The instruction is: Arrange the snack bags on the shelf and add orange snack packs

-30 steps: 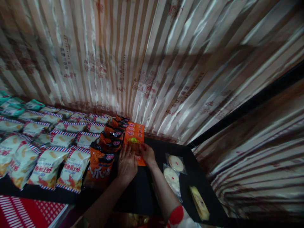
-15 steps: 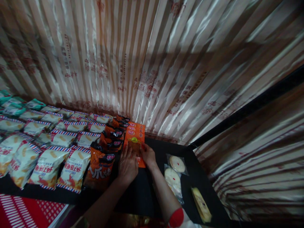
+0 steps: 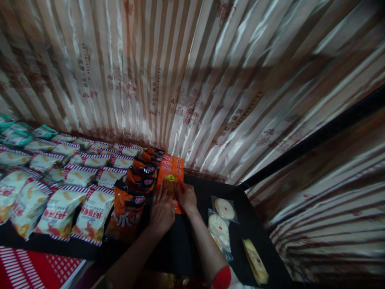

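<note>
Both my hands rest on a flat orange snack packet (image 3: 170, 176) lying on the black tabletop (image 3: 180, 245) near the curtain. My left hand (image 3: 161, 210) lies flat, fingers stretched out over the packet's lower left part. My right hand (image 3: 186, 198) presses its lower right edge with the fingers curled down on it. More orange packets of the same kind lie stacked behind it toward the curtain.
Left of my hands stand orange-and-black bags (image 3: 128, 210), then rows of white bags with red-blue striped edges (image 3: 64, 210) and green packets (image 3: 18, 134). To the right lie two clear-wrapped round cakes (image 3: 221, 222) and a yellow wrapped piece (image 3: 255, 261). A striped satin curtain (image 3: 195, 88) backs the table.
Hardly anything differs. My hands have stayed on the orange packet while the view shifted slightly.
</note>
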Demonstrator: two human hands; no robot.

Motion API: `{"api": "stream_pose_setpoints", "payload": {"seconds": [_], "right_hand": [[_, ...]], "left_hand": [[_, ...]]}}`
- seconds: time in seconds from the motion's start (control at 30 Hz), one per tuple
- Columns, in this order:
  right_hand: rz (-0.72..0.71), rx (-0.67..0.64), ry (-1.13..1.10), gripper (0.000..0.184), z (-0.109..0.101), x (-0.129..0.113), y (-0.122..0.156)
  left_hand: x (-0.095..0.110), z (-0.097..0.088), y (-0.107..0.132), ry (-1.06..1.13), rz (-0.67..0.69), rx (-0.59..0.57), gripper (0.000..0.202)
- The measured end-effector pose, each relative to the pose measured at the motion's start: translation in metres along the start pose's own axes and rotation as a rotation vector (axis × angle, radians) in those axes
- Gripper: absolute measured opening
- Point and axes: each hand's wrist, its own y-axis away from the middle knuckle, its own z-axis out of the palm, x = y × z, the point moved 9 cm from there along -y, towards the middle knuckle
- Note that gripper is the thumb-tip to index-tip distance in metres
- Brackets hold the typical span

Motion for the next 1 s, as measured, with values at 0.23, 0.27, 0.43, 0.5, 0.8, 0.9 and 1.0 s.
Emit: {"api": "stream_pose_setpoints", "payload": {"seconds": [0.23, 0.27, 0.43, 0.5, 0.8, 0.9, 1.0], "right_hand": [[0.008, -0.064, 0.053, 0.038, -0.001, -0.005, 0.004], [0.019, -0.076, 0.065, 0.038, -0.001, -0.005, 0.004], [0.029, -0.081, 0.105, 0.041, -0.002, -0.007, 0.006], [0.003, -0.051, 0.128, 0.042, -0.003, -0.009, 0.008], [-0.16, 0.109, 0.163, 0.042, -0.008, -0.015, -0.004], [-0.233, 0.102, 0.191, 0.045, -0.002, -0.023, -0.015], [-0.298, 0.074, 0.204, 0.047, 0.005, -0.033, -0.023]], "left_hand": [[0.001, -0.003, -0.001, -0.019, 0.002, 0.011, 0.038], [0.001, -0.003, -0.001, -0.017, 0.004, 0.008, 0.039], [0.001, 0.0, -0.001, -0.009, 0.005, -0.024, 0.039], [0.001, 0.001, -0.001, -0.004, 0.008, -0.029, 0.04], [0.001, 0.005, -0.002, 0.032, -0.003, -0.045, 0.044], [0.002, 0.003, -0.002, 0.038, 0.021, -0.009, 0.048], [0.003, 0.004, -0.003, 0.028, 0.051, 0.022, 0.051]]}}
